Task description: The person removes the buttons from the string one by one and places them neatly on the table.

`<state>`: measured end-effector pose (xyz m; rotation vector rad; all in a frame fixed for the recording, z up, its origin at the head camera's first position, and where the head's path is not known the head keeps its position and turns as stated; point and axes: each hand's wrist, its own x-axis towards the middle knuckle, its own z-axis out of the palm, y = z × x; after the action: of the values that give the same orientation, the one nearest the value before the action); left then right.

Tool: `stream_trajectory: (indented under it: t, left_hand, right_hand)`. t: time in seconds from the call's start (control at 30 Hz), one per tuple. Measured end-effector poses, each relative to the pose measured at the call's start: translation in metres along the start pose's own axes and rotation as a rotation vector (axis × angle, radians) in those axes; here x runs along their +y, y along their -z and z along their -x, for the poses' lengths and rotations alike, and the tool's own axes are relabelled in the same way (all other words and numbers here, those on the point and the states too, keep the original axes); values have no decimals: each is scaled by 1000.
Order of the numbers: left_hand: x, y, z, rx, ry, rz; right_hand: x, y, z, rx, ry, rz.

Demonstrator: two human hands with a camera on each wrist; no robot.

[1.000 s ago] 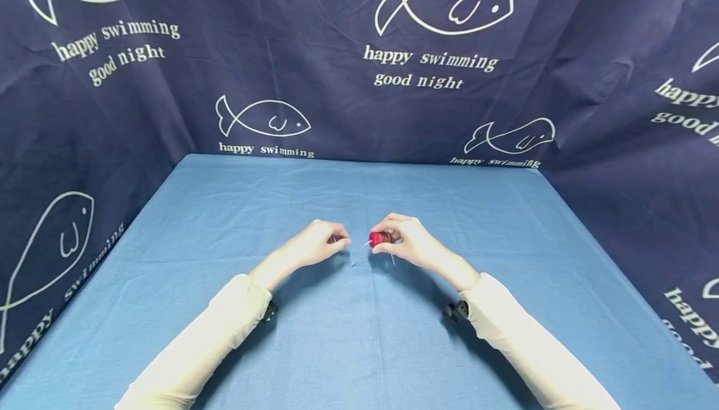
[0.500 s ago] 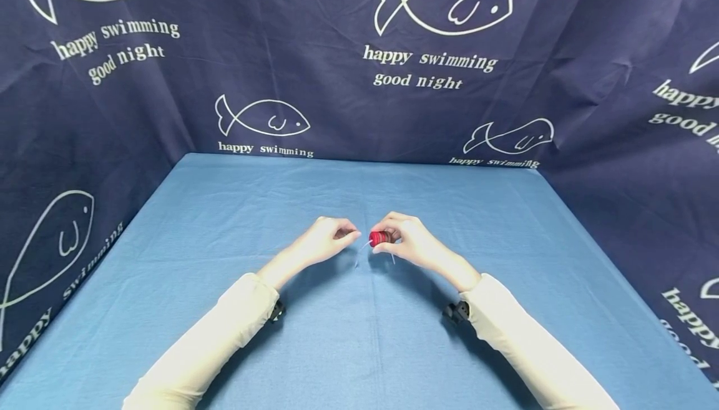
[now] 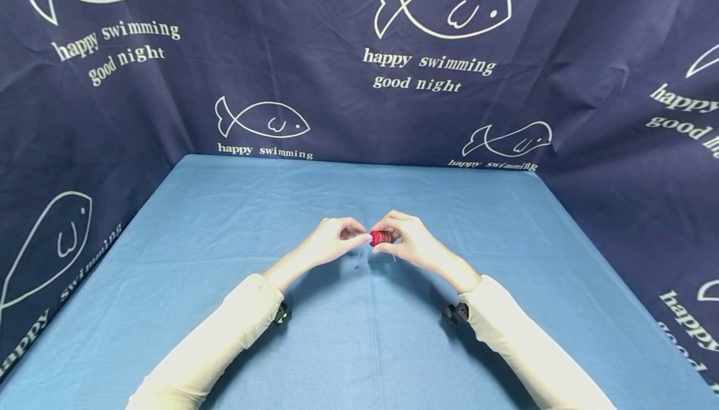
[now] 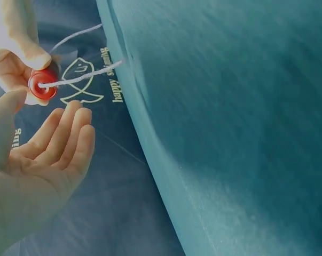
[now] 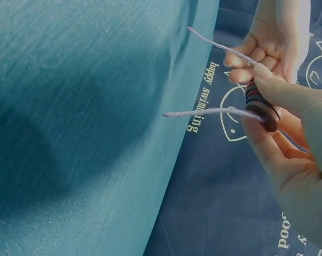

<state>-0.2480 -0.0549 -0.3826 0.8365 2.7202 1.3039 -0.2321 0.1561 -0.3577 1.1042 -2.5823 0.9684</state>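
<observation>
My right hand [image 3: 414, 243] grips a short stack of round, button-like discs [image 3: 379, 238] between thumb and fingers. The disc at its left end [image 4: 34, 89] is red with a raised rim; the discs at the other end look brown and dark in the right wrist view. A white string [image 4: 91, 74] runs through the stack, one tail hanging from each end, the other tail of string [image 5: 203, 112] leaving the brown end. Close against the red end is my left hand [image 3: 336, 239], thumb tip at the disc, its other fingers relaxed and bent, holding nothing.
A blue cloth [image 3: 337, 347] covers the table under both hands. Dark blue curtains [image 3: 337, 35] with white fish drawings and lettering rise behind and at both sides. A small black device [image 3: 456, 312] sits at the right wrist, and another black device [image 3: 283, 314] at the left.
My left hand has moved right, from a gap beside the stack up to its red end. The right hand and the stack have stayed in place.
</observation>
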Motion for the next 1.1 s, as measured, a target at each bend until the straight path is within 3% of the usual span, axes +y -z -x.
stream_trajectory:
  t: [0.17,0.37,0.73,1.1]
  left_hand:
    - [3,0,-1,21,14,65]
    - [6,-1,-1,28,29,77]
    - [5,-6,-4,3,60,144]
    - [3,-9,-4,-17,74,152]
  right_hand:
    - [0,-1,0,26,25,-3]
    - [0,-2,0,52,58,6]
    - [-1,-4,0,106,135,-33]
    - [-1,-7,2,109,107,-18]
